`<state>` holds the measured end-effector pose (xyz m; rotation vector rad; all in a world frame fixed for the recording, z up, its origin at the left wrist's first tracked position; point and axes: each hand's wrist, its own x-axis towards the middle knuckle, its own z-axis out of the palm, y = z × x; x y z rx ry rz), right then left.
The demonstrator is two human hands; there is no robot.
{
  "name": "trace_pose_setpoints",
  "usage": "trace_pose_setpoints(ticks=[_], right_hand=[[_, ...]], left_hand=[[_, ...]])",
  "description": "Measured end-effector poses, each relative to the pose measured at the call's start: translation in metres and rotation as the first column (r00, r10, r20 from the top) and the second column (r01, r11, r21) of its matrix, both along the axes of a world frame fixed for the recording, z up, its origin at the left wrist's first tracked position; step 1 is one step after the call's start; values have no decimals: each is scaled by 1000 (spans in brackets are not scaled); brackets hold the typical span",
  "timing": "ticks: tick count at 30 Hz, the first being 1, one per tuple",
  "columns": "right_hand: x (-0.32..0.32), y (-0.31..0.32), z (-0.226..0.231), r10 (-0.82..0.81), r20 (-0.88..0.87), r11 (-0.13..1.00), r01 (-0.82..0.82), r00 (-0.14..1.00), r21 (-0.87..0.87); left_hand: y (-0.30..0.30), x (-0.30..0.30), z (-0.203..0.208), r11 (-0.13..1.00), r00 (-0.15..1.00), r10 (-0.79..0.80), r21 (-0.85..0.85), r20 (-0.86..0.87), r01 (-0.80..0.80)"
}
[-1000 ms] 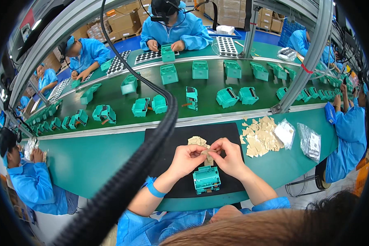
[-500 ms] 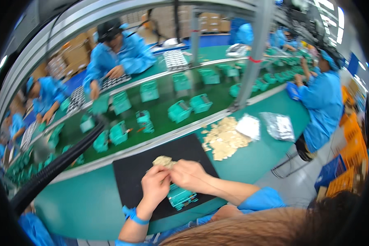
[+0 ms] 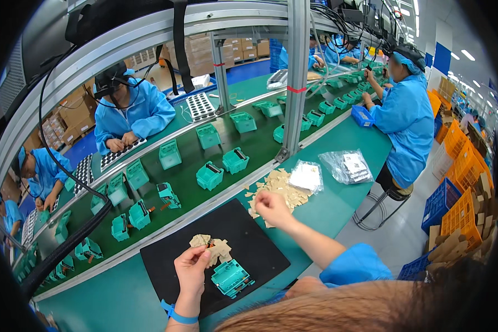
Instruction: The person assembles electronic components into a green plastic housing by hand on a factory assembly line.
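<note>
Over the black mat (image 3: pixel 166 249), my left hand (image 3: pixel 192 269) is closed in a pinch on a small dark-and-orange strip (image 3: pixel 209 244). Several tan paper-like pieces (image 3: pixel 222 250) lie just beyond its fingertips. An open teal plastic housing (image 3: pixel 232 278) rests on the mat to the right of this hand, apart from it. My right hand (image 3: pixel 274 209) is at the near edge of a heap of tan pieces (image 3: pixel 285 188), its fingers curled together. What they hold, if anything, is too small to make out.
Beyond the mat, a green conveyor (image 3: pixel 191 213) carries several teal housings. A metal post (image 3: pixel 298 77) stands at its near edge. White packets (image 3: pixel 306 177) and a clear bag (image 3: pixel 346 167) lie right of the heap. Co-workers in blue work around the line; crates (image 3: pixel 460 213) stand at right.
My right hand has parted from my left and moved right to the tan heap. My left hand stays over the mat, and the whole view has shifted.
</note>
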<state>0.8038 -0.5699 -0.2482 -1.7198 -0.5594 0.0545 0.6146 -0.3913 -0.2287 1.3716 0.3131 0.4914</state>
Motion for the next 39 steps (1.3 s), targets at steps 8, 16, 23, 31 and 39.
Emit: trace_pose_setpoints(ticks=[8, 16, 23, 31, 39], right_hand=[[14, -21, -22, -8, 705, 855, 370, 709, -362], [-81, 13, 24, 437, 100, 872, -448, 894, 196], [-92, 28, 37, 233, 241, 949, -274, 942, 154], [-94, 27, 32, 143, 570, 972, -222, 809, 71], [-98, 29, 28, 82, 722, 983, -174, 687, 54]], left_hand=[[-17, 4, 2, 985, 998, -64, -160, 28, 67], [-39, 8, -9, 956, 981, -88, -262, 174, 133], [-33, 6, -7, 925, 968, -73, -346, 242, 156], [-37, 9, -4, 859, 970, -80, -477, 231, 185], [-32, 4, -8, 902, 969, -75, -399, 236, 167]])
